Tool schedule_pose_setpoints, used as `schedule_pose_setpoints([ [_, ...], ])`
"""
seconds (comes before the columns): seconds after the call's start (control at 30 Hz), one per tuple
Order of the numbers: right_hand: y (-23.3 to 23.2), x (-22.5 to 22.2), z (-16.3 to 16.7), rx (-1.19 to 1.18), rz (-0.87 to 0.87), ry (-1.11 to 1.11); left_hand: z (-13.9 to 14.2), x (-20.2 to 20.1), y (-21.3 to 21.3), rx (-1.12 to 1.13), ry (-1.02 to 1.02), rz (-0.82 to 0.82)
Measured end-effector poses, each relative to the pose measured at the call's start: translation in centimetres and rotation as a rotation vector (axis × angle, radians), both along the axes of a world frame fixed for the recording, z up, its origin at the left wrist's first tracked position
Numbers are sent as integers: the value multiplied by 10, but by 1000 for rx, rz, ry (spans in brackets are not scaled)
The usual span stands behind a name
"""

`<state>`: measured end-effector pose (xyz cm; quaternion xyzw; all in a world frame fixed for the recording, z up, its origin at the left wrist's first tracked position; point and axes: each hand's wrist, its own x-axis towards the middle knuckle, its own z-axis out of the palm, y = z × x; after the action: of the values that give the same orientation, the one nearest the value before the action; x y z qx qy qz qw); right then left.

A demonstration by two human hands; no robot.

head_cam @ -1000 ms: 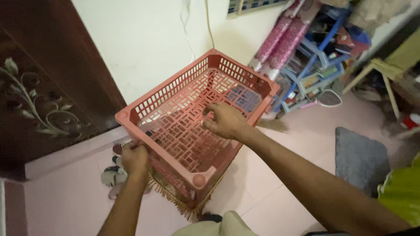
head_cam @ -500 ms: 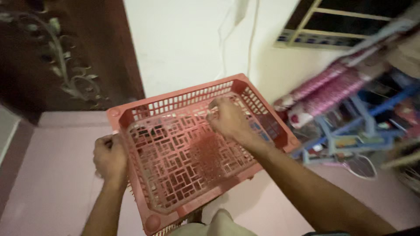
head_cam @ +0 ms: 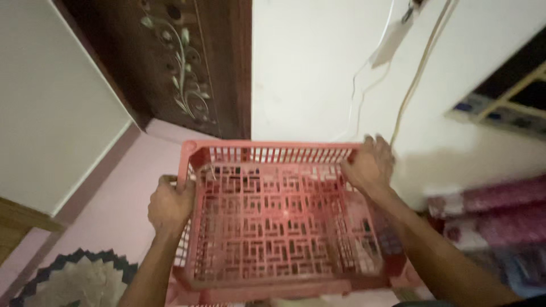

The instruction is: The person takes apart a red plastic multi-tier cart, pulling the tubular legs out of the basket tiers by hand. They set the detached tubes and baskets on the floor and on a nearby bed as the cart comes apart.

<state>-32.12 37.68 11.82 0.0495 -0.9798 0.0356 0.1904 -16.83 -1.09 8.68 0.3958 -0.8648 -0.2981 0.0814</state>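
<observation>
the person holds a pink crate (head_cam: 284, 227) up in front of the body with both hands, its open top facing the camera and its lattice bottom showing the floor through the gaps. the left hand (head_cam: 170, 206) is clenched on the crate's left rim near the far corner, fingers curled over the edge and knuckles outward. the right hand (head_cam: 369, 166) grips the far right corner of the rim, thumb along the inside and fingers wrapped over the outside – though motion blur softens them, so the exact finger hold cannot be told. the crate hangs between the two hands, clear of the floor, with its near wall at the bottom edge of the view.

beyond the hands stands a white wall (head_cam: 318, 68), with thin cables (head_cam: 398, 108) running down it just above the right hand. past the left hand is a dark wooden door (head_cam: 187, 62) carved with a pale leaf scroll. below the left forearm lies a round rug (head_cam: 74, 278) with a dark zigzag border, on a pink floor (head_cam: 119, 193). to the right of the right forearm lie rolled pink mats (head_cam: 495, 216), blurred – well apart from the crate.
</observation>
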Motion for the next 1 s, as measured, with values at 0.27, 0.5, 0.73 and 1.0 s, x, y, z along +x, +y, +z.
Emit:
schedule_pose_setpoints([
  [0.27,68,-33,-45,-184,-99,-600,1,-8,-3,-125,-121,36],
  [0.5,89,-48,-22,-225,-8,-496,31,-8,-3,-237,-6,78],
  [0.73,58,-83,32,-302,126,-354,84,18,-2,-285,52,192],
  [1.0,2,-61,48,-335,341,-459,90,128,6,-280,30,361],
])
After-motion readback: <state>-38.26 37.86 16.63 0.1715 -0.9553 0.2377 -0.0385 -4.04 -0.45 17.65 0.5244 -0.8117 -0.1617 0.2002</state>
